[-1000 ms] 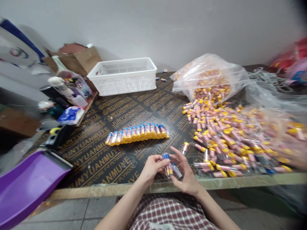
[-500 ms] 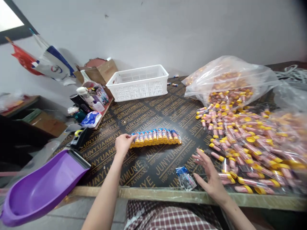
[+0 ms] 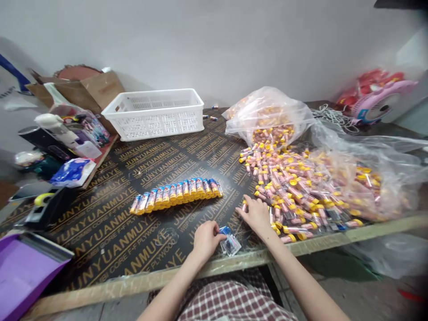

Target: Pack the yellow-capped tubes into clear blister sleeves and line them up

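Note:
My left hand is closed in a pinch at the left edge of a small stack of printed blue-and-clear labels near the table's front edge. Between the thumb and fingers of my right hand is a small clear tube with a yellow cap. That hand hovers at the left side of a large loose pile of pink-filled, yellow-capped tubes. Farther left, a row of tubes wrapped in blue labels lies side by side, their yellow caps toward me.
A white plastic basket stands against the wall, with a few loose labelled tubes beside it. Clear bags of tubes fill the back right, near a pink fan. At left are a tape dispenser and a purple dustpan.
My left hand has left the end of the labelled row and come to the label stack. My right hand has closed on a tube by the pile. The camera view has turned right.

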`<state>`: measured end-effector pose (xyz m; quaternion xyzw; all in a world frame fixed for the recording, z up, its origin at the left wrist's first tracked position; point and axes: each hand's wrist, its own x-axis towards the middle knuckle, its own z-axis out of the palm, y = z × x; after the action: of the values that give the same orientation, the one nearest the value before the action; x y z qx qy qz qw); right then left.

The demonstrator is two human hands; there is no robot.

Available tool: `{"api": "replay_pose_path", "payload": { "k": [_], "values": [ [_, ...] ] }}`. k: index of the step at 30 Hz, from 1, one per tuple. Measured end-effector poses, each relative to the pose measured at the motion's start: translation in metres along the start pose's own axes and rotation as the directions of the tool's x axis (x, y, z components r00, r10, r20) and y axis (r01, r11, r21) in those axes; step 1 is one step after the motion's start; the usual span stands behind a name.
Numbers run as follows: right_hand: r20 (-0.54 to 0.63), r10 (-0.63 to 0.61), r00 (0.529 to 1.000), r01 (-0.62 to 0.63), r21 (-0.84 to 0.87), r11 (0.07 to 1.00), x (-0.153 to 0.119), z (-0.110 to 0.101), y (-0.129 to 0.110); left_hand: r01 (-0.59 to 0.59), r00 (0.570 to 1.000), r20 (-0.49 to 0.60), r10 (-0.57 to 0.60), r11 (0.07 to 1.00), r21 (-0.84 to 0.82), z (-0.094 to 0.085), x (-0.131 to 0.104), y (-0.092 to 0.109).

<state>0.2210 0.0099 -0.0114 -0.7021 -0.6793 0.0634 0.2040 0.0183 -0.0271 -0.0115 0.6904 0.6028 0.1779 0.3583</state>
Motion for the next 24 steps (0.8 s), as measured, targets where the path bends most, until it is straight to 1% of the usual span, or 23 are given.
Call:
{"api": "replay_pose_path", "payload": {
  "k": [2,5,8,11,13,16,18,19,20,22,24],
  "values": [
    [0.026,-0.007,1.0,0.006,0.036,0.999,0.0,0.001,-0.002,0.01,1.0,-0.006,-0.01,1.0,-0.011,0.007,-0.001,-0.001],
    [0.066,-0.004,0.998,-0.004,0.117,0.993,-0.003,0.002,-0.004,0.005,1.0,-0.015,-0.006,1.0,-0.023,0.006,-0.002,-0.004],
    [0.091,0.005,0.996,-0.024,0.214,0.977,-0.009,0.0,-0.009,-0.017,0.999,-0.032,0.017,1.0,0.001,0.005,-0.003,-0.005],
    [0.095,0.013,0.995,-0.042,0.306,0.951,-0.017,-0.006,-0.017,-0.041,0.997,-0.072,0.041,0.999,0.007,0.006,-0.005,-0.005],
    [0.08,0.02,0.997,-0.052,0.411,0.91,-0.024,-0.011,-0.021,-0.058,0.993,-0.108,0.057,0.998,-0.012,0.005,-0.005,-0.004],
    [0.038,0.021,0.999,-0.039,0.572,0.819,-0.034,-0.017,-0.025,-0.073,0.988,-0.141,0.058,0.992,-0.103,0.004,-0.005,-0.003],
    [0.019,0.022,1.0,-0.03,0.611,0.791,-0.041,-0.019,-0.026,-0.027,0.992,-0.125,-0.006,0.966,-0.256,0.003,-0.003,-0.002],
    [0.017,0.029,0.999,-0.033,0.62,0.784,-0.044,-0.021,-0.027,0.011,0.993,-0.105,-0.054,0.927,-0.374,0.002,-0.002,-0.002],
    [0.016,0.036,0.999,-0.038,0.629,0.777,-0.047,-0.022,-0.028,0.056,0.992,-0.073,-0.107,0.86,-0.508,0.0,0.0,-0.002],
    [0.018,0.035,0.999,-0.038,0.655,0.754,-0.054,-0.025,-0.03,0.141,0.98,0.012,-0.199,0.649,-0.748,-0.004,0.003,-0.002],
    [0.017,0.005,1.0,-0.016,0.693,0.721,-0.061,-0.028,-0.034,0.188,0.963,0.076,-0.258,0.442,-0.877,-0.009,0.005,-0.001]
  ]
}}
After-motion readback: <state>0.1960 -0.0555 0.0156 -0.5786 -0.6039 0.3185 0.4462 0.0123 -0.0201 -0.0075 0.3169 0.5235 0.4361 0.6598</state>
